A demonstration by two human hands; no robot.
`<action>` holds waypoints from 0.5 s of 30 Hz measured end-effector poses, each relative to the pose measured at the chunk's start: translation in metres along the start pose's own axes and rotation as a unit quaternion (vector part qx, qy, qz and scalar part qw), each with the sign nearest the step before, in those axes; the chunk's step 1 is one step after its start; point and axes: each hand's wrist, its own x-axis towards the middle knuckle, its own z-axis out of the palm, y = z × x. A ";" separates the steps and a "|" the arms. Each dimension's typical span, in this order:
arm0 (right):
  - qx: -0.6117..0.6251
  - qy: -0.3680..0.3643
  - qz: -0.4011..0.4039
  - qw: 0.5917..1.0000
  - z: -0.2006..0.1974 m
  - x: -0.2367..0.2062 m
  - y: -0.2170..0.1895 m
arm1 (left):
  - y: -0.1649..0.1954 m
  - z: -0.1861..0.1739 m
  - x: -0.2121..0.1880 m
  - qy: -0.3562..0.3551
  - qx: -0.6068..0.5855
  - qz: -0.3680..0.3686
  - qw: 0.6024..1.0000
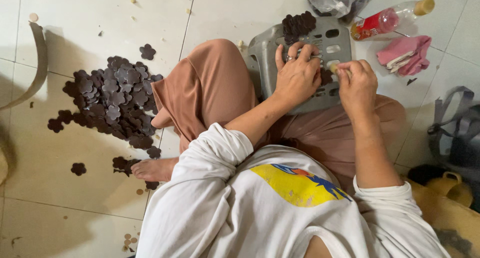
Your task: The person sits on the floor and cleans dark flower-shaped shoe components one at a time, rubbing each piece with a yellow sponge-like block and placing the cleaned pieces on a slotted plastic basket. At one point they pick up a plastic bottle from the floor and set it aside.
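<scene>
On the grey slotted plastic stool (270, 48) between the knees, the left hand (298, 78) lies half-curled over a dark brown flower-shaped piece (326, 77), while the right hand (356, 85) pinches a small pale bit (333, 68). Beyond stand a clear bottle with red label (387, 19), a pink cloth (406, 54) and a plastic bag (336, 0). A heap of flower-shaped pieces (112, 100) covers the white tiled floor (75, 18).

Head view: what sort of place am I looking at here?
Probably a home or small workshop floor used for piecework: white floor tiles, a pile of dark flower-shaped pieces, and a grey plastic stool under both hands as a bench.
</scene>
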 end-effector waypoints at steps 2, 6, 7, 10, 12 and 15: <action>0.009 0.001 0.015 1.000 0.003 -0.001 -0.003 | 0.000 0.001 0.000 -0.005 0.006 0.000 1.000; -0.005 0.000 -0.001 1.000 0.015 -0.008 -0.009 | -0.001 0.004 -0.002 0.009 0.006 0.007 1.000; -0.017 0.004 -0.015 1.000 0.016 -0.009 -0.008 | -0.001 0.005 -0.003 0.008 0.005 0.008 1.000; -0.012 -0.024 -0.009 1.000 0.009 -0.013 -0.003 | -0.002 0.004 -0.003 0.019 0.008 0.015 1.000; -0.020 -0.045 0.023 0.999 -0.002 -0.012 0.001 | -0.002 0.003 -0.002 0.019 0.012 0.017 1.000; -0.021 -0.032 0.067 0.997 -0.018 -0.007 0.001 | 0.000 0.000 -0.001 0.004 0.009 0.020 1.000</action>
